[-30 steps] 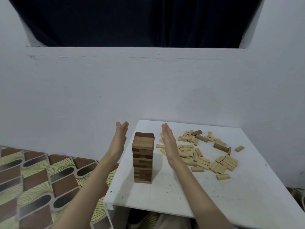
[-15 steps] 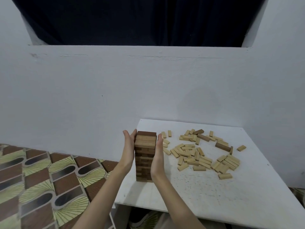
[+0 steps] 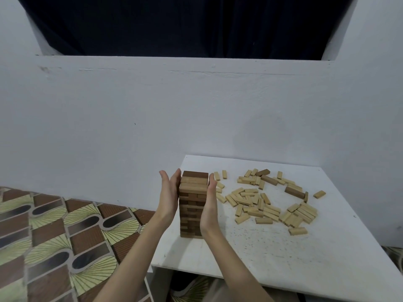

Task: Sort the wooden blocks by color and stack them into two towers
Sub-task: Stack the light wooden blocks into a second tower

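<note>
Flanking the tall brown-and-tan wooden block tower (image 3: 193, 205), flat left hand (image 3: 169, 198) and right hand (image 3: 209, 207) press its sides; loose tan wooden blocks (image 3: 261, 201) scattered just right on the white table (image 3: 283, 253).

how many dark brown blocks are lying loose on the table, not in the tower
3: one at the pile's far edge, one just nearer beside it, one further right. Light blocks could hide more.

Both my forearms bare to the frame edge, no sleeves in view. Left hand (image 3: 169, 196) and right hand (image 3: 209, 209): no rings, watch or gloves; fingers (image 3: 177, 176) slim.
</note>
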{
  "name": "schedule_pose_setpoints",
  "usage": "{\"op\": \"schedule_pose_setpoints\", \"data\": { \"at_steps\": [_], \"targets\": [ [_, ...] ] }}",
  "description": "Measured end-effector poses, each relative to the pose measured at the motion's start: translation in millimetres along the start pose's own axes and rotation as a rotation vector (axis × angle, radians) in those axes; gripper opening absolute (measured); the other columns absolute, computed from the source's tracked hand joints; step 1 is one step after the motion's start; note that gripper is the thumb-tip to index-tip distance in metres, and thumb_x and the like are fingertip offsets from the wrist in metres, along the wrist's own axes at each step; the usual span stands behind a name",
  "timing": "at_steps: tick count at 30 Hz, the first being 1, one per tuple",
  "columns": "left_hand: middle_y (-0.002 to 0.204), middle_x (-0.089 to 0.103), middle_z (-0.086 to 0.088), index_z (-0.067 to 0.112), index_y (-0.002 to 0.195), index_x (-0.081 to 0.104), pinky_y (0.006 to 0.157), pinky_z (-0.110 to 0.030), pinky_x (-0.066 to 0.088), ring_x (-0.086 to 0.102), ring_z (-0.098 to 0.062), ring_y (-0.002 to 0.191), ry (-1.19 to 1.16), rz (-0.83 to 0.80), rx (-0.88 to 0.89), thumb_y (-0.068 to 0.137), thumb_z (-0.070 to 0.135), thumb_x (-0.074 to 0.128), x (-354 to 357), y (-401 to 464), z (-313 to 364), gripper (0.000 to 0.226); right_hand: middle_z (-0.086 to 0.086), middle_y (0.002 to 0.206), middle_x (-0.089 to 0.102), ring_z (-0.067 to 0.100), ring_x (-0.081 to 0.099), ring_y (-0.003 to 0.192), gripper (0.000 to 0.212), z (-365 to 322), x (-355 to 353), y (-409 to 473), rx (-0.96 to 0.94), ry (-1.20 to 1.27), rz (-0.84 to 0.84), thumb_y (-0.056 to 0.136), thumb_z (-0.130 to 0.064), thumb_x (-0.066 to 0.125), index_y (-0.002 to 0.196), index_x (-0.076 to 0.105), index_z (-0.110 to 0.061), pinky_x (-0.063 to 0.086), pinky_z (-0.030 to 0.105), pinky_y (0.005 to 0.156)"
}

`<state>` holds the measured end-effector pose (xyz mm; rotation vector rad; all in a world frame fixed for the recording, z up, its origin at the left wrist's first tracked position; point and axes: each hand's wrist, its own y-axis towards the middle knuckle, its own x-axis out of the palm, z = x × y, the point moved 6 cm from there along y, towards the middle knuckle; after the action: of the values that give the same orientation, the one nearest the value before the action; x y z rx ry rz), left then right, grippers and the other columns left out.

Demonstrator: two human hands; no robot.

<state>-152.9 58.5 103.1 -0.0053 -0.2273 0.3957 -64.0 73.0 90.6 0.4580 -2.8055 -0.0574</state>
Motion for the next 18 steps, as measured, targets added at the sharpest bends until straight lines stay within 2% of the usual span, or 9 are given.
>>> {"op": "schedule_pose_setpoints", "data": {
  "at_steps": [4,11,14,16,18],
  "targets": [
    [0.136,0.044,0.011,0.02,0.146,0.028,0.104,-0.021,0.024,0.038,-0.004,0.121,-0.02,-0.013,-0.013,0.094,0.059,-0.001,-1,-1,-6,0.072,-0.007,0.154,0.029,0.011,0.035,0.138,0.117,2,1,-1,-0.012,0.011,-0.017,0.052,-0.101,0.031,0.15,0.016,-0.04,0.033,0.045,0.114],
    [0.119,0.05,0.013,0.025,0.147,0.026,0.1,-0.022,0.028,0.043,-0.005,0.115,0.022,-0.018,-0.022,0.093,0.06,-0.001,3,-4,-8,0.07,-0.01,0.157,0.021,0.01,0.025,0.143,0.119,3,2,-1,-0.019,-0.025,-0.026,0.051,-0.102,0.031,0.15,0.011,-0.039,0.027,0.046,0.117],
    [0.136,0.043,0.012,0.026,0.148,0.024,0.105,-0.023,0.024,0.038,-0.007,0.127,0.046,-0.009,-0.02,0.092,0.061,-0.002,1,-3,-8,0.071,-0.011,0.158,0.019,0.011,0.022,0.144,0.112,6,0,-1,-0.016,-0.041,-0.024,0.054,-0.101,0.03,0.149,0.012,-0.044,0.024,0.048,0.117],
    [0.15,0.029,0.012,0.029,0.148,0.021,0.112,-0.027,0.016,0.024,-0.008,0.14,0.051,0.01,-0.026,0.091,0.063,-0.002,-3,-4,-9,0.07,-0.016,0.159,0.013,0.006,0.013,0.146,0.102,5,-1,-2,-0.038,-0.067,-0.013,0.057,-0.1,0.027,0.145,0.011,-0.05,0.017,0.046,0.12],
    [0.154,0.02,0.015,0.034,0.148,0.019,0.117,-0.032,0.007,0.012,-0.006,0.143,0.044,0.02,-0.036,0.089,0.065,-0.001,-5,-4,-12,0.069,-0.021,0.159,0.004,0.0,0.003,0.146,0.096,3,-2,-4,-0.053,-0.101,0.001,0.056,-0.101,0.022,0.138,0.008,-0.054,0.009,0.044,0.122]
  ]
}}
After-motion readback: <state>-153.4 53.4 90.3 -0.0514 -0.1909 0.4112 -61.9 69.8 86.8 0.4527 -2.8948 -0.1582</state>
